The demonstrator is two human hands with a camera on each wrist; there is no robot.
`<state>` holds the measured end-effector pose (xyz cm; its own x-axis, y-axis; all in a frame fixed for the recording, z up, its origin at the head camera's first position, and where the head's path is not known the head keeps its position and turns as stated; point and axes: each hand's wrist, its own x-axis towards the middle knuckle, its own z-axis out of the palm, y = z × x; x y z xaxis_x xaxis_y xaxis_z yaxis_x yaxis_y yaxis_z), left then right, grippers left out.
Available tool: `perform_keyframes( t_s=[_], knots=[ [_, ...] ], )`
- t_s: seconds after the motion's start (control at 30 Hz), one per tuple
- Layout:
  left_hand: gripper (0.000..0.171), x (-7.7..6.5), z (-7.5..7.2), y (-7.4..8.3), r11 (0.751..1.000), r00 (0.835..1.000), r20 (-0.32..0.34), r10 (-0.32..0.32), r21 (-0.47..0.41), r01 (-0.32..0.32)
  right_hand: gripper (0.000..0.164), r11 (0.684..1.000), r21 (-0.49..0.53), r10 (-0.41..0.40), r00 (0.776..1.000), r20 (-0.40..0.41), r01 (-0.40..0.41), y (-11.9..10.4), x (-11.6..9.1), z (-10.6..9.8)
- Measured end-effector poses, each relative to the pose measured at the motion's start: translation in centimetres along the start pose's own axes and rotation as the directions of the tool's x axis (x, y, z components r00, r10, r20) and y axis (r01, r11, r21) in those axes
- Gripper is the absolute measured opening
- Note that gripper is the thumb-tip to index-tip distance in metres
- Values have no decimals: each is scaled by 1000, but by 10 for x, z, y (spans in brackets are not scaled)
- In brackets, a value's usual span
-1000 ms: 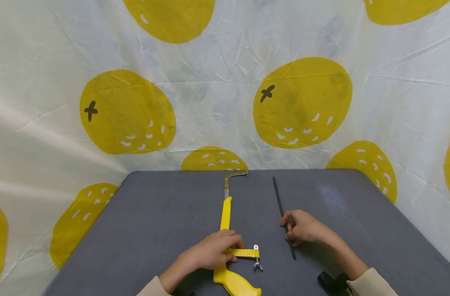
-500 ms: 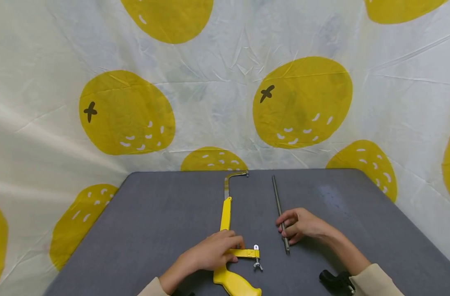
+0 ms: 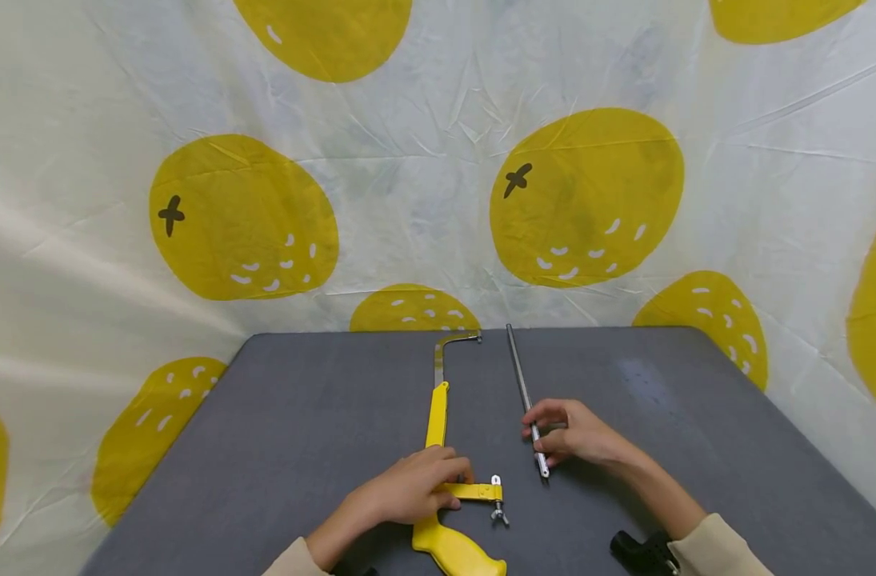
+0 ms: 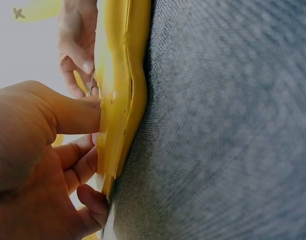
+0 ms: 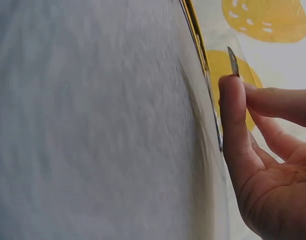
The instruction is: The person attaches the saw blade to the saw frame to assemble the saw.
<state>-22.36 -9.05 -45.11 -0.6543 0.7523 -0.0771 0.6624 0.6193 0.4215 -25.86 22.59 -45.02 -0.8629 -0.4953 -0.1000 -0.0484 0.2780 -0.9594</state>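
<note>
A yellow hacksaw frame (image 3: 438,416) lies on the table, its bare metal end pointing away and its yellow handle (image 3: 461,550) nearest me. My left hand (image 3: 412,484) holds the frame just above the handle; in the left wrist view its thumb and fingers (image 4: 85,165) close on the yellow metal. To the right, a thin hacksaw blade (image 3: 518,368) with a hole in its near end slants away from me. My right hand (image 3: 578,432) pinches it near that end, the blade tip (image 5: 233,61) showing past the fingertips. A wing nut (image 3: 499,518) hangs at the frame's near arm.
The grey table (image 3: 322,400) reaches back to a white cloth (image 3: 409,208) printed with yellow fruit. A black strapped device (image 3: 639,550) sits at the right sleeve, low in the head view.
My right hand has moved left with the blade, bringing it closer to the hacksaw frame. The blade's face has turned from dark to shiny. My left hand stays on the frame.
</note>
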Motion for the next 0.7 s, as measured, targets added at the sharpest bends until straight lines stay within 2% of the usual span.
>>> perform_keyframes(
  t_s=[0.33,0.7],
  knots=[
    [19,-1,0,0,1000,1000,4,-5,-11,6,39,998,32,-52,999,16,52,4,8,17],
    [20,0,1,-2,999,999,19,-29,-19,30,36,999,29,-26,999,20,26,4,13,29]
  ],
)
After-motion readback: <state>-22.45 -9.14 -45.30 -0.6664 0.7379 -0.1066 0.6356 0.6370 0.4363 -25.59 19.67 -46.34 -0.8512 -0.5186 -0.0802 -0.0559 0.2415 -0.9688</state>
